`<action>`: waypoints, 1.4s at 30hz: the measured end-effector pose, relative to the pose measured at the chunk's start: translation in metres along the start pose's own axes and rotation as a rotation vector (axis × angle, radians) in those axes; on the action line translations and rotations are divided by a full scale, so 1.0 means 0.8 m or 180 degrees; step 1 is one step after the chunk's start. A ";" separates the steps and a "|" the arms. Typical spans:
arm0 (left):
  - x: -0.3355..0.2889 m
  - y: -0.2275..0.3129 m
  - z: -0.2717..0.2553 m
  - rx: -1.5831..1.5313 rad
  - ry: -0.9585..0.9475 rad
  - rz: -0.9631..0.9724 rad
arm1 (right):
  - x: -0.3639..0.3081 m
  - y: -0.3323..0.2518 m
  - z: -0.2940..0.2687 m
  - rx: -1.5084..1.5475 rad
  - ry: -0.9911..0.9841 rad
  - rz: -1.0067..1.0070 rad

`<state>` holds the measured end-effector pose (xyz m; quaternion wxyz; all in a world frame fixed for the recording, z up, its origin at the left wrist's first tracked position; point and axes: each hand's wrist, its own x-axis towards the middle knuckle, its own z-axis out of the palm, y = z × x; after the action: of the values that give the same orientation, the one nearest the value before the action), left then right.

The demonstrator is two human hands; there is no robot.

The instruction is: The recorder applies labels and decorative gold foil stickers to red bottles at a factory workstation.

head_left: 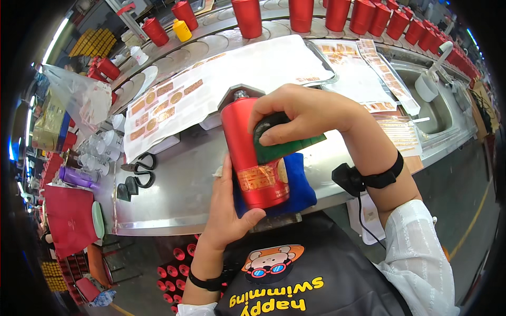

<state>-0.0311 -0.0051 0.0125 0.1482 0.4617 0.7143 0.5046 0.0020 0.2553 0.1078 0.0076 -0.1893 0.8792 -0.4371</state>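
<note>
A glossy red bottle (240, 134) lies tilted in front of me, its neck in a grey angled rest. My left hand (224, 210) is wrapped round its lower end, fingers along the left side and thumb at the base. My right hand (298, 113) grips a squeegee (290, 146) with a green blade and dark handle, held against the bottle's upper right side. Just below the blade a gold-and-red decal (258, 178) sits on the bottle. Under the bottle's lower part is a blue cloth (300, 184).
White sheets with gold decals (174, 113) cover the steel table's far side. Black scissors (138, 171) lie at the left. A sink (435, 108) with a white jug is at the right. Behind, several red bottles (300, 16) stand on a conveyor.
</note>
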 end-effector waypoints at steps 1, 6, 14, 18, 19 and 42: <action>0.000 0.000 -0.001 0.0032 0.0006 0.0042 | 0.006 -0.005 0.001 -0.0006 -0.0016 -0.0008; 0.000 -0.007 0.003 -0.0230 0.0164 0.0147 | 0.032 -0.019 0.006 -0.0458 -0.0200 -0.0219; 0.010 0.001 0.003 -0.1073 0.0833 -0.0076 | 0.053 -0.027 0.007 -0.0456 -0.0328 -0.0580; 0.006 0.007 0.012 -0.0834 0.1151 -0.0295 | 0.033 -0.018 0.010 -0.0069 0.0114 -0.0900; 0.003 -0.004 0.014 -0.0597 0.1122 -0.0361 | 0.021 -0.021 0.012 0.0001 0.0286 -0.0600; 0.035 0.068 -0.006 0.0755 0.0958 -0.0200 | -0.079 0.024 0.159 0.0012 0.2864 0.0417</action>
<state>-0.0214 0.0180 0.0681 0.0001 0.3727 0.7969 0.4754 0.0772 0.1900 0.0047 -0.3472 0.0756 0.8044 -0.4761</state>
